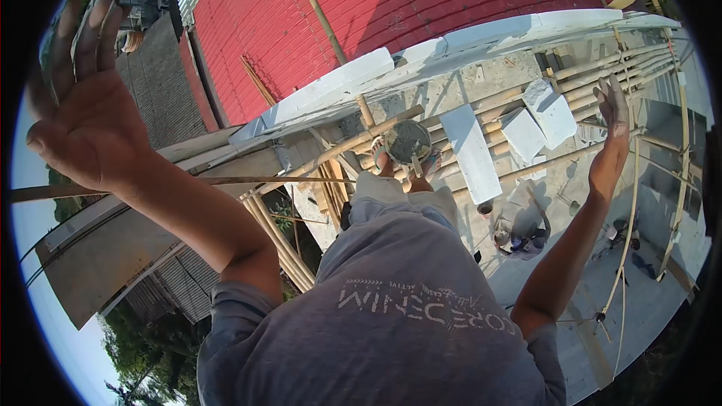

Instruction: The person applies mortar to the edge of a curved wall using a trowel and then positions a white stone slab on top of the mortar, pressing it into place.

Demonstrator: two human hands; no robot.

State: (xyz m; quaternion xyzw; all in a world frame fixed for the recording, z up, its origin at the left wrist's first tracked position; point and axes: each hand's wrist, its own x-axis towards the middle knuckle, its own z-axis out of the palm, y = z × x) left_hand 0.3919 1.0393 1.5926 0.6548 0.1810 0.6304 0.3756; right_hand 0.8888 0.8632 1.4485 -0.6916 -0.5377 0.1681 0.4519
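My left hand [84, 105] is raised at the upper left, palm showing and fingers apart, holding nothing. My right hand [611, 113] is up at the right with fingers stretched out, also holding nothing, above the bamboo scaffold poles [617, 60]. Between my sandaled feet is a round bucket [402, 135] of grey mortar with a tool's handle sticking out. To its right, a long pale block [470, 158] and smaller white blocks [549, 116] lie on the poles.
A pale block wall [466, 43] curves in front of a red roof [278, 22]. Below the scaffold are a person [519, 233] and another person [624, 233] at the right. Bamboo poles [278, 244] lean at lower left beside corrugated roofing [180, 286].
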